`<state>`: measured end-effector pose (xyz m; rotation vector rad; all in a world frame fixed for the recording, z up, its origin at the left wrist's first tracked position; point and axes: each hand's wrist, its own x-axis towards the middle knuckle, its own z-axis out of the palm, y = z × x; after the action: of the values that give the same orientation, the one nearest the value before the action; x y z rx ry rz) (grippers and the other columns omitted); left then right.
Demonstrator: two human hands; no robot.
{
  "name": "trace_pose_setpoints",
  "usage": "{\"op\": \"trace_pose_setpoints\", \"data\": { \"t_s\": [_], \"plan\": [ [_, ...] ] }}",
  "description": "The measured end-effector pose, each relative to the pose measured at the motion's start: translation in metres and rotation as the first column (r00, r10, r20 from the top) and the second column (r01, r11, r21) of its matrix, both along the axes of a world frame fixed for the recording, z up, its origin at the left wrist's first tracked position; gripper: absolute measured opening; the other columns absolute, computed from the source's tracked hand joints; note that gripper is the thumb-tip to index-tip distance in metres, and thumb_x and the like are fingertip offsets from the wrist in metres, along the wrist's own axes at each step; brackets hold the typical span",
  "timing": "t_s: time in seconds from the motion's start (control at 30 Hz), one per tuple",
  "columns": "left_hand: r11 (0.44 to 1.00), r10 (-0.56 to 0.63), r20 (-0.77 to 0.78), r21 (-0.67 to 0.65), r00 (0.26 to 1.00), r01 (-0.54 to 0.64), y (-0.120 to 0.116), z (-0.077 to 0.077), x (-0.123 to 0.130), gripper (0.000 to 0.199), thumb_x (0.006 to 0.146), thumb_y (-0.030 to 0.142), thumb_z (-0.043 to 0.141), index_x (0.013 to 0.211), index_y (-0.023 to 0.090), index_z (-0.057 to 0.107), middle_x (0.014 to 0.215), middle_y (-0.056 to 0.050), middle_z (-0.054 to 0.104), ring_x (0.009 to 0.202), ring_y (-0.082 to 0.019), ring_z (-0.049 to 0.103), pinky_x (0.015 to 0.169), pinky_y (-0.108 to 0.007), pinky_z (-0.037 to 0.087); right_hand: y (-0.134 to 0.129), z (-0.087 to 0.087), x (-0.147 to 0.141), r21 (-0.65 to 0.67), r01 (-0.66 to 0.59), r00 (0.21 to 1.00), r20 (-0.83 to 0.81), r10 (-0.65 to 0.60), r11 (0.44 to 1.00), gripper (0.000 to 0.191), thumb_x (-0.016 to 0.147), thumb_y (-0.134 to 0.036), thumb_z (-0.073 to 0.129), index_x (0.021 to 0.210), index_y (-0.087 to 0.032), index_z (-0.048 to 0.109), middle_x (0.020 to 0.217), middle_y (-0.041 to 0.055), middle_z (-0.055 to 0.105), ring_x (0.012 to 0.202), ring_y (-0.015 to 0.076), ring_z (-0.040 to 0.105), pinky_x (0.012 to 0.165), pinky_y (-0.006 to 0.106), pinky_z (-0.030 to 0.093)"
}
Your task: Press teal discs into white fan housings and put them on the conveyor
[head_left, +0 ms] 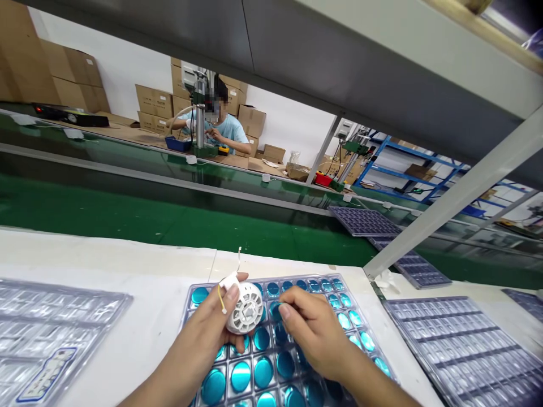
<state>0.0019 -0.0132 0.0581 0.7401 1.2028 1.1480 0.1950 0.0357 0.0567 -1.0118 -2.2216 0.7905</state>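
Note:
A round white slotted plastic part (246, 308) with a small connector and short wires is held in my left hand (212, 322), its thumb on the part's edge. Beneath both hands lies a clear compartment tray (185, 316) filled with rows of shiny blue discs (263, 372). My right hand (316, 328) is over the middle of the tray, thumb and index finger pinched together at a blue disc. Whether the fingertips grip anything is too small to tell.
Clear trays stand on the white table at the left (46, 333) and right (462, 339). Behind runs a green conveyor (106, 212) with dark trays (365, 220). A slanted metal post (449, 198) rises at the right. Across the conveyor, a person (231, 130) sits at a press.

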Motion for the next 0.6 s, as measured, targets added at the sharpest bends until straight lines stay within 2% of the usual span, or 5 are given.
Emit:
{"op": "trace_pose_setpoints", "data": {
  "t_s": [0.07,0.13,0.27,0.43,0.6],
  "plan": [
    [0.999,-0.037,-0.009,-0.002,0.999,0.037,-0.001,-0.002,0.001,0.066,0.086,0.069,0.050,0.136,0.025,0.050,0.077,0.000,0.065,0.064,-0.018,0.056,0.061,-0.027,0.050,-0.008,0.004,0.003,-0.093,-0.079,0.989,-0.131,0.066,0.992,0.022,0.101,-0.031,0.045,0.089,-0.022,0.060,0.063,-0.0049,0.056,0.055,0.0109,0.053,0.062,0.024,0.040],
    [0.998,-0.062,-0.023,0.002,0.998,0.062,-0.002,-0.003,0.003,0.067,0.086,0.070,0.049,0.135,0.024,0.050,0.079,-0.001,0.067,0.064,-0.019,0.058,0.061,-0.029,0.050,-0.018,0.004,0.002,-0.170,-0.141,0.981,-0.158,0.114,0.975,0.018,0.101,-0.034,0.047,0.102,-0.024,0.062,0.066,-0.0049,0.059,0.055,0.0105,0.054,0.060,0.023,0.042],
    [0.999,-0.053,-0.034,-0.005,0.998,0.052,-0.006,0.002,0.007,0.063,0.087,0.065,0.053,0.131,0.021,0.052,0.086,-0.001,0.068,0.061,-0.017,0.057,0.063,-0.029,0.051,-0.031,-0.006,-0.003,-0.222,-0.053,0.995,-0.098,0.032,0.973,0.017,0.098,-0.031,0.052,0.114,-0.025,0.057,0.077,-0.0009,0.066,0.063,0.0138,0.060,0.058,0.022,0.044],
    [0.999,-0.044,-0.095,0.022,0.995,0.046,-0.011,0.009,0.010,0.054,0.089,0.060,0.052,0.127,0.021,0.055,0.076,0.003,0.062,0.060,-0.016,0.056,0.064,-0.027,0.050,-0.029,-0.012,-0.010,0.009,-0.063,0.998,-0.016,0.064,0.998,0.013,0.095,-0.026,0.055,0.106,-0.027,0.061,0.077,-0.0011,0.068,0.062,0.0147,0.062,0.060,0.024,0.046],
    [0.999,-0.030,-0.157,0.035,0.987,0.036,-0.012,0.010,0.011,0.048,0.090,0.054,0.052,0.125,0.021,0.057,0.085,0.001,0.065,0.058,-0.015,0.053,0.063,-0.027,0.050,-0.025,-0.010,-0.015,0.162,-0.109,0.986,-0.111,0.128,0.981,0.015,0.097,-0.020,0.051,0.107,-0.024,0.061,0.083,0.0000,0.071,0.070,0.0136,0.066,0.066,0.021,0.048]
  ]
}}
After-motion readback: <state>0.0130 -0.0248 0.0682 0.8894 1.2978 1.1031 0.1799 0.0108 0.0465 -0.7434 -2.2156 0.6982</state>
